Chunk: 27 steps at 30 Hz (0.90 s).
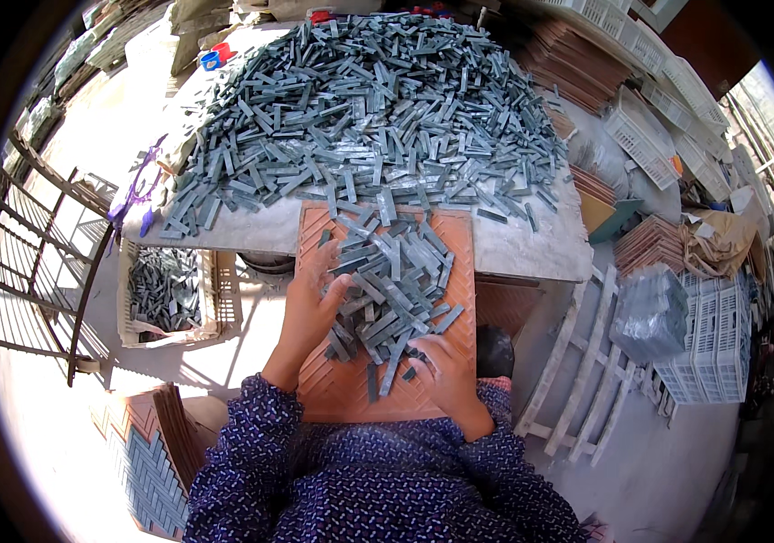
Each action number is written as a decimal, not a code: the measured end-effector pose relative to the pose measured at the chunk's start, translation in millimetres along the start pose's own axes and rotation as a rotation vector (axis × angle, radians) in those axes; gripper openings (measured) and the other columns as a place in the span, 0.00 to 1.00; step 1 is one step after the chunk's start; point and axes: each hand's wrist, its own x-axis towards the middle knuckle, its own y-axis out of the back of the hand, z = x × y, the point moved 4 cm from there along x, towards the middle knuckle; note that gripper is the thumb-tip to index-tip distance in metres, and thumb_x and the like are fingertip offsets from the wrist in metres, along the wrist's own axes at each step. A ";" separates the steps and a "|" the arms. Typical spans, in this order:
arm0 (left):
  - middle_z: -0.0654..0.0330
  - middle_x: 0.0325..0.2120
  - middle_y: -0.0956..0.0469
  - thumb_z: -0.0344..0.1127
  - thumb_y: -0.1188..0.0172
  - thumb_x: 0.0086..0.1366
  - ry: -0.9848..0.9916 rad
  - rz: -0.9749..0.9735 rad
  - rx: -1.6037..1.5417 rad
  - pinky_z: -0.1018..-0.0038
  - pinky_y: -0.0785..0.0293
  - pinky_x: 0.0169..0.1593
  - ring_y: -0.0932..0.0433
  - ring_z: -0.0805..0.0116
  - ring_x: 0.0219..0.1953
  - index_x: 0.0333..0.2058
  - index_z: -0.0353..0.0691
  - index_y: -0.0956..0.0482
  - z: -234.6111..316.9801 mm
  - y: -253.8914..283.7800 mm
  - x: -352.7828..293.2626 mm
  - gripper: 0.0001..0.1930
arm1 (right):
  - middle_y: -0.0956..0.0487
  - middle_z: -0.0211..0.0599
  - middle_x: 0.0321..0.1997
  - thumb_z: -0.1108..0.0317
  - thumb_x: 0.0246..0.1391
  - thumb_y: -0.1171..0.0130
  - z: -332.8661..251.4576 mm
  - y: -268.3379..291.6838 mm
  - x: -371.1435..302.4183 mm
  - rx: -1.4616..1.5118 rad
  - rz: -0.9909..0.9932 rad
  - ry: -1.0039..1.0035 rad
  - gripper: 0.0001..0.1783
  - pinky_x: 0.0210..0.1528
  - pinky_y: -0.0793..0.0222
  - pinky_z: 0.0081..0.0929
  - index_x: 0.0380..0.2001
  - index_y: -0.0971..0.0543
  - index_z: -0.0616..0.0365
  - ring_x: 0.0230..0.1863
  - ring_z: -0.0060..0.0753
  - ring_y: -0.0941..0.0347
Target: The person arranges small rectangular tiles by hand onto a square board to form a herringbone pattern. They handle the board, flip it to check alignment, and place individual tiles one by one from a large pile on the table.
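An orange-brown board with a herringbone relief (pixel 333 403) lies in front of me, its far end on the table edge. Heaped on it is a loose pile of grey stone strips (pixel 396 281). At the pile's left side is my left hand (pixel 310 303), thumb apart from the fingers, with no strip plainly gripped. By the pile's near right edge, my right hand (pixel 446 376) has its fingers bent around a short dark stone strip (pixel 417 354), partly hidden by them. Beyond the board, a much larger heap of the same strips (pixel 387 118) covers the table.
The pale table (pixel 541 240) spans the far side. Below its left end stands a crate of strips (pixel 215 299). A metal rack (pixel 43 262) is at left, patterned boards (pixel 147 462) at lower left. On the right are a wooden pallet (pixel 577 362) and white crates (pixel 708 344).
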 end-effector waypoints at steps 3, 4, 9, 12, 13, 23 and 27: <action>0.45 0.55 0.34 0.31 0.42 0.57 -0.035 -0.039 0.344 0.65 0.38 0.58 0.34 0.49 0.57 0.57 0.33 0.38 1.3 -4.8 -24.0 0.29 | 0.35 0.47 0.59 0.65 0.46 0.36 -13.7 0.8 16.9 -0.195 0.061 0.105 0.24 0.57 0.40 0.44 0.49 0.25 0.54 0.59 0.55 0.39; 0.45 0.56 0.35 0.31 0.42 0.57 -0.086 -0.018 0.435 0.64 0.40 0.60 0.37 0.48 0.59 0.57 0.34 0.37 -2.0 -3.3 -37.2 0.29 | 0.38 0.47 0.62 0.63 0.46 0.36 -15.6 -5.5 23.3 -0.240 0.032 0.132 0.24 0.59 0.45 0.48 0.49 0.25 0.54 0.62 0.56 0.44; 0.55 0.65 0.48 0.40 0.40 0.55 -0.220 -0.377 0.861 0.53 0.57 0.66 0.51 0.52 0.67 0.62 0.42 0.43 -2.0 -31.6 -78.6 0.37 | 0.43 0.44 0.66 0.53 0.49 0.41 -1.8 -31.2 66.2 -0.346 -0.005 0.304 0.25 0.60 0.56 0.59 0.50 0.25 0.49 0.67 0.57 0.53; 0.57 0.66 0.50 0.41 0.43 0.58 -0.232 -0.291 0.815 0.51 0.60 0.66 0.52 0.54 0.67 0.64 0.49 0.45 -0.9 -39.7 -36.6 0.35 | 0.41 0.45 0.65 0.54 0.51 0.43 8.9 -29.4 107.2 -0.442 0.083 0.326 0.22 0.56 0.50 0.52 0.49 0.25 0.48 0.66 0.55 0.50; 0.57 0.65 0.50 0.40 0.44 0.59 -0.246 -0.254 0.797 0.52 0.59 0.66 0.52 0.54 0.67 0.64 0.50 0.45 -1.5 -43.6 -18.0 0.34 | 0.40 0.45 0.65 0.54 0.52 0.44 17.2 -29.3 123.3 -0.443 0.129 0.326 0.23 0.56 0.48 0.53 0.50 0.26 0.48 0.65 0.55 0.49; 0.54 0.63 0.45 0.41 0.42 0.58 -0.270 -0.258 0.927 0.48 0.57 0.64 0.51 0.50 0.66 0.60 0.50 0.38 -25.4 -27.9 15.5 0.31 | 0.47 0.44 0.69 0.53 0.51 0.42 19.5 -19.1 109.5 -0.401 -0.121 0.216 0.31 0.63 0.55 0.56 0.57 0.32 0.50 0.63 0.68 0.49; 0.53 0.64 0.46 0.42 0.38 0.53 -0.274 -0.274 0.883 0.47 0.58 0.64 0.51 0.50 0.66 0.60 0.49 0.37 -6.7 -19.5 -39.9 0.35 | 0.41 0.43 0.66 0.58 0.49 0.39 8.2 3.5 39.6 -0.309 -0.240 0.276 0.27 0.62 0.55 0.59 0.54 0.28 0.51 0.66 0.60 0.50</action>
